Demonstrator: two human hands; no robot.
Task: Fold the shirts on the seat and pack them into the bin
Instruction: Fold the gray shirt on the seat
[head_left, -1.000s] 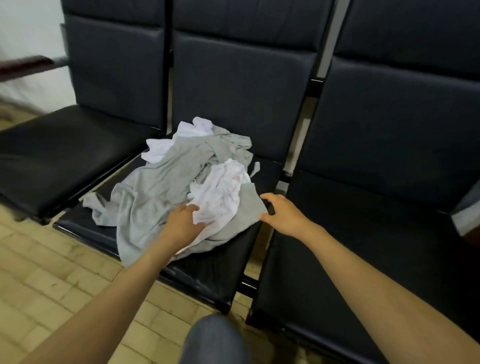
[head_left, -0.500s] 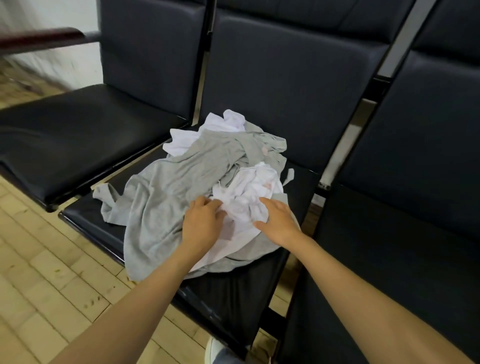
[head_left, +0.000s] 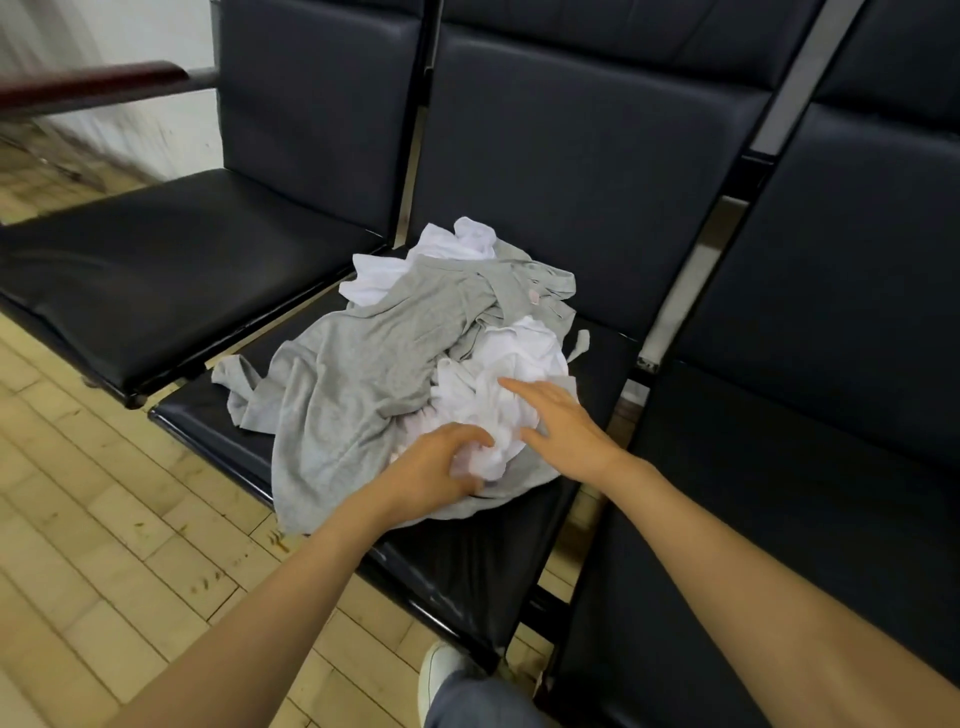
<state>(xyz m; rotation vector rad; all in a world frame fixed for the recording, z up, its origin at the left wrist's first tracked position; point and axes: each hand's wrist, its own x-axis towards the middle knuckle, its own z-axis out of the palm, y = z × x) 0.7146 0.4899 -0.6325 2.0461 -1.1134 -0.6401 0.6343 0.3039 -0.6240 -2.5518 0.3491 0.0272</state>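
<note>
Grey shirt (head_left: 353, 395) under white shirt (head_left: 514, 358); left grip (head_left: 431, 467) clutching it, right grip (head_left: 566, 431) spread.

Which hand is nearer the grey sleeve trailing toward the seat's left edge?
Left. The left hand grips the white shirt, right of the grey sleeve; the right hand is farther right.

Soft, even indoor light falls across the scene. A dull pale sheen is seen on the black bench (head_left: 171, 260). The white shirt (head_left: 519, 358) is nearly washed out. The armrest (head_left: 93, 85) and wall (head_left: 130, 31) at upper left are smeared by motion blur. Straight lines are bent near the edges.
</note>
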